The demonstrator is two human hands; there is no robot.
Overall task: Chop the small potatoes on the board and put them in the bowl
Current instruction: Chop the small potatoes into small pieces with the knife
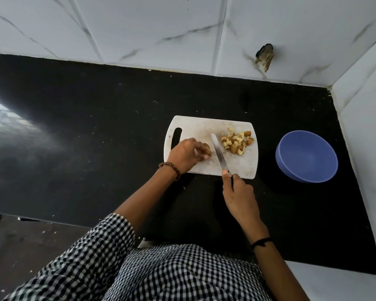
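Note:
A white cutting board [237,165] lies on the black counter. My left hand [186,155] rests on its left part, fingers curled round a small brown potato [207,148]. My right hand [239,195] grips the handle of a knife [218,152] at the board's near edge; the blade points away, lying between the held potato and a heap of chopped potato pieces [237,140] on the board's right part. A blue bowl [306,156] stands to the right of the board, nothing visible inside it.
The black counter [96,137] stretches far to the left. White marble-pattern tiled walls [161,29] close off the back and the right side just beyond the bowl. A dark broken hole [264,56] marks the back wall.

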